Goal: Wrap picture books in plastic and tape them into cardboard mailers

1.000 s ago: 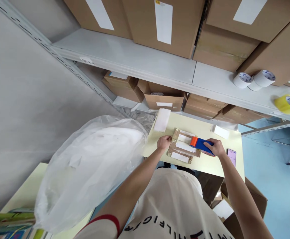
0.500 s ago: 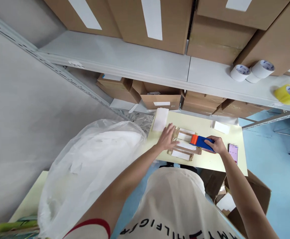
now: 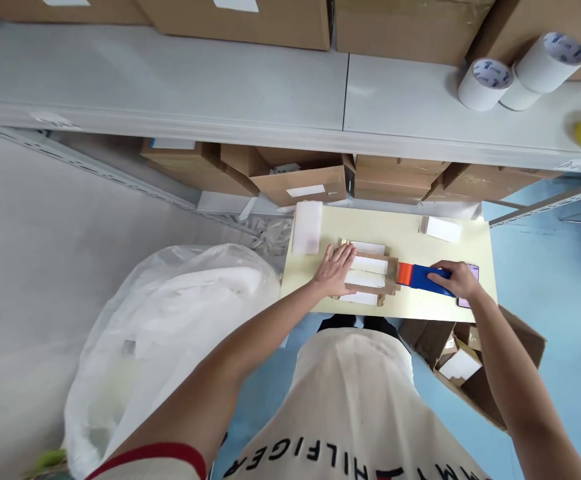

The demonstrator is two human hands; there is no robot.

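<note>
My left hand (image 3: 334,270) lies flat with fingers stretched out over the left end of several small white boxes (image 3: 368,277) set side by side on the pale table (image 3: 435,248). Brown tape runs along and across these boxes. At their right end, my right hand (image 3: 458,279) is closed around the blue body of a blue and orange tape dispenser (image 3: 428,279). Its orange end is close to the brown tape at the boxes' edge. Whether tape joins the two is hard to make out. A phone (image 3: 464,302) lies partly under my right hand.
A white pad (image 3: 308,228) and another small white box (image 3: 441,229) sit on the table's far side. Shelves with cartons (image 3: 300,183) and tape rolls (image 3: 485,83) stand behind. A large plastic bag (image 3: 170,333) is at left, an open carton (image 3: 520,333) at lower right.
My right hand has moved the tape dispenser to the right, from over the boxes to beyond their right end, now partly covering the phone. My left hand presses flatter on the boxes. The view has shifted.
</note>
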